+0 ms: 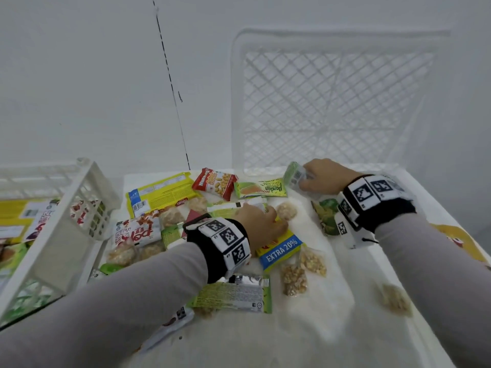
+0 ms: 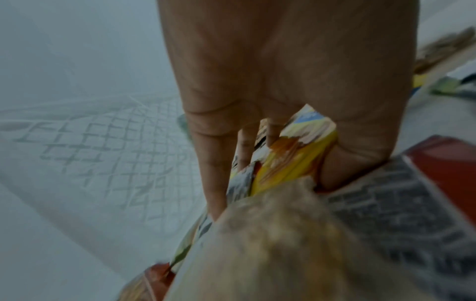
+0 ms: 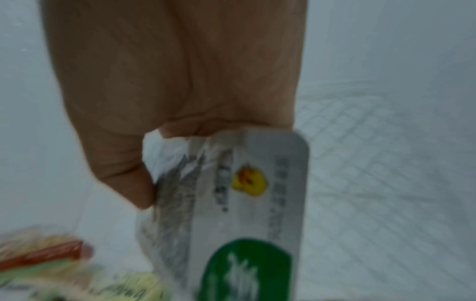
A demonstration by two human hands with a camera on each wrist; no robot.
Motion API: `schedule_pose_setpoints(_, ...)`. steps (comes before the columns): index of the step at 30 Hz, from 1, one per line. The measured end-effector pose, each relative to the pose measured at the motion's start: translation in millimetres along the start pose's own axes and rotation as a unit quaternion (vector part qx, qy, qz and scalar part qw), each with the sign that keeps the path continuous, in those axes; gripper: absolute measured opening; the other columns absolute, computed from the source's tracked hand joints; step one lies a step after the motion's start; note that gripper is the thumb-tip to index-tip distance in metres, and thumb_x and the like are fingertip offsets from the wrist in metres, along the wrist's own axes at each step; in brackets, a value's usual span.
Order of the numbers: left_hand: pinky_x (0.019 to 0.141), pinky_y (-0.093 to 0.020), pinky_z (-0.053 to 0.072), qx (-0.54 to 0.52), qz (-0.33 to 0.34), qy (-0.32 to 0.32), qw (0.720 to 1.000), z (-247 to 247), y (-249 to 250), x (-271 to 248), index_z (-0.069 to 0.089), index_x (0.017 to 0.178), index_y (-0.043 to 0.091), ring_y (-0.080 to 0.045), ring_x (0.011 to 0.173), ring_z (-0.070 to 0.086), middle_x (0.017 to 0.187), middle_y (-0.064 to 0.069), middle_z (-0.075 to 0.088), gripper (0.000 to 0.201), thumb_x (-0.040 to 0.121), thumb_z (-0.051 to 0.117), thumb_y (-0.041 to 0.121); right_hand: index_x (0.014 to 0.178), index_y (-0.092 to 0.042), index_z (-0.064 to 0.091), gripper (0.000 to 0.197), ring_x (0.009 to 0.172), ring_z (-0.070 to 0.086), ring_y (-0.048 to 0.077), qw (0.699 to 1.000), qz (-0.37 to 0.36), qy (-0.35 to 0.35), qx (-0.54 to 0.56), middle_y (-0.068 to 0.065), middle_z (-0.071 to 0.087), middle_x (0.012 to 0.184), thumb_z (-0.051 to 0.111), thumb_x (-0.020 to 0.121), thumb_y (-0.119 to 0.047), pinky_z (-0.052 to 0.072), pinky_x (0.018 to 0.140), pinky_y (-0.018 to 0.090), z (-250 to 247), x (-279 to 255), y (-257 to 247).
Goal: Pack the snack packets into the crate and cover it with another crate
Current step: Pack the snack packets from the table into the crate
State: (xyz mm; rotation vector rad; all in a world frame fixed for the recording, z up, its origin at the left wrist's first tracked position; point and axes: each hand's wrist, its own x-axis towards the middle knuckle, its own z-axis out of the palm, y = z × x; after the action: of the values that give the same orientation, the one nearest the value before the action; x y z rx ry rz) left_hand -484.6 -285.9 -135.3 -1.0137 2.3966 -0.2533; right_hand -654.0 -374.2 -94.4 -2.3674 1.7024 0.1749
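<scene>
Snack packets lie scattered over a white cloth. My left hand [image 1: 268,221] grips the top of a yellow packet with a blue "EXTRA 20%" band [image 1: 281,249]; in the left wrist view the fingers [image 2: 219,163] and thumb curl around the yellow packet [image 2: 291,154]. My right hand [image 1: 316,179] pinches a white and green packet [image 1: 293,175] at the far side; the right wrist view shows that packet [image 3: 231,193] between thumb and fingers. A white crate [image 1: 53,221] at the left holds several packets. A second white crate [image 1: 332,102] stands upright against the wall.
Loose on the cloth are a red peanut packet [image 1: 214,183], a green Pandan packet [image 1: 261,188], a large yellow packet [image 1: 162,195], clear bags of nuts [image 1: 295,280] and a green packet [image 1: 233,294] near my left forearm. A yellow bag [image 1: 457,240] lies at the right edge.
</scene>
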Motion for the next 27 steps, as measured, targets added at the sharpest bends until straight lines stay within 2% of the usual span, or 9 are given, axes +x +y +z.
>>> schedule_pose_setpoints(4,0.089,-0.064,0.042,-0.008,-0.01,-0.023,1.0,-12.5,12.1,-3.0,0.011,0.147,0.004,-0.048,0.112,0.05,0.148,-0.03,0.018,0.059,0.097,0.042,0.014,0.102,-0.014,0.052,0.02,0.079,0.054,0.026,0.986,-0.1,0.035,-0.125,0.008,0.06,0.093,0.039,0.094,-0.028,0.038,0.063,0.031,10.0,27.4,-33.0)
schedule_pose_setpoints(12,0.073,-0.061,0.05,0.044,-0.04,0.02,0.998,-2.5,37.6,-1.4,0.026,0.135,-0.011,-0.054,0.095,0.057,0.127,-0.041,0.042,0.038,0.099,0.028,0.001,0.114,-0.019,0.053,0.039,0.086,0.06,0.025,0.953,-0.146,-0.002,-0.267,0.005,0.059,0.101,0.053,0.084,-0.043,0.036,0.058,0.029,46.6,56.6,-52.6)
schedule_pose_setpoints(15,0.06,-0.038,0.055,0.018,-0.037,0.065,0.997,-0.5,42.2,-5.5,0.058,0.112,0.004,-0.029,0.072,0.064,0.099,-0.017,0.064,0.027,0.087,0.047,0.008,0.104,-0.013,0.059,0.029,0.08,0.061,0.024,0.941,-0.149,0.004,-0.303,0.006,0.06,0.096,0.05,0.088,-0.035,0.038,0.057,0.029,49.1,56.7,-62.7)
schedule_pose_setpoints(17,0.043,-0.019,0.039,0.016,-0.074,0.107,0.991,-1.5,45.3,-13.5,0.07,0.074,0.021,-0.012,0.048,0.056,0.063,0.005,0.063,0.01,0.066,0.067,0.027,0.097,-0.013,0.062,0.022,0.073,0.059,0.023,0.931,-0.149,0.01,-0.334,0.005,0.062,0.091,0.046,0.09,-0.026,0.037,0.055,0.028,46.6,55.3,-70.1)
schedule_pose_setpoints(19,0.04,-0.018,0.027,0.002,-0.11,0.138,0.984,-2.9,49.7,-15.9,0.069,0.062,0.024,-0.007,0.041,0.05,0.053,0.008,0.059,0.013,0.059,0.072,0.037,0.089,-0.013,0.062,0.017,0.064,0.053,0.021,0.923,-0.145,0.017,-0.355,0.003,0.061,0.084,0.047,0.089,-0.02,0.034,0.051,0.027,45.0,52.9,-78.1)
schedule_pose_setpoints(21,0.052,-0.025,0.043,-0.035,-0.098,0.139,0.985,2.1,52.0,-11.9,0.07,0.093,0.024,-0.019,0.066,0.064,0.087,-0.001,0.069,0.019,0.08,0.059,0.033,0.085,-0.015,0.058,0.011,0.065,0.052,0.021,0.919,-0.145,0.004,-0.366,0.003,0.058,0.08,0.048,0.088,-0.013,0.037,0.053,0.028,44.6,51.0,-85.0)
schedule_pose_setpoints(23,0.091,-0.058,0.041,-0.117,-0.117,0.107,0.98,11.0,51.3,-2.4,0.04,0.136,0.018,-0.051,0.12,0.043,0.141,-0.023,0.038,0.045,0.092,0.046,0.03,0.094,-0.015,0.061,0.017,0.076,0.06,0.024,0.916,-0.157,0.0,-0.369,0.005,0.059,0.085,0.047,0.089,-0.007,0.041,0.057,0.03,45.7,51.2,-87.9)
schedule_pose_setpoints(25,0.102,-0.073,0.013,-0.189,-0.174,0.045,0.965,12.1,45.8,0.2,0.013,0.148,0.026,-0.06,0.133,0.009,0.155,-0.019,0.005,0.073,0.088,0.052,0.041,0.101,-0.012,0.062,0.02,0.085,0.062,0.027,0.922,-0.158,-0.001,-0.354,0.009,0.062,0.096,0.047,0.09,-0.006,0.041,0.06,0.03,43.6,52.5,-86.7)
schedule_pose_setpoints(27,0.102,-0.07,0.017,-0.238,-0.223,0.006,0.945,14.7,42.7,2.4,0.009,0.149,0.025,-0.059,0.134,0.008,0.154,-0.023,0.003,0.075,0.089,0.05,0.042,0.099,-0.007,0.063,0.018,0.082,0.062,0.028,0.937,-0.146,-0.003,-0.319,0.011,0.062,0.097,0.048,0.09,-0.01,0.04,0.059,0.029,39.1,52.3,-84.0)
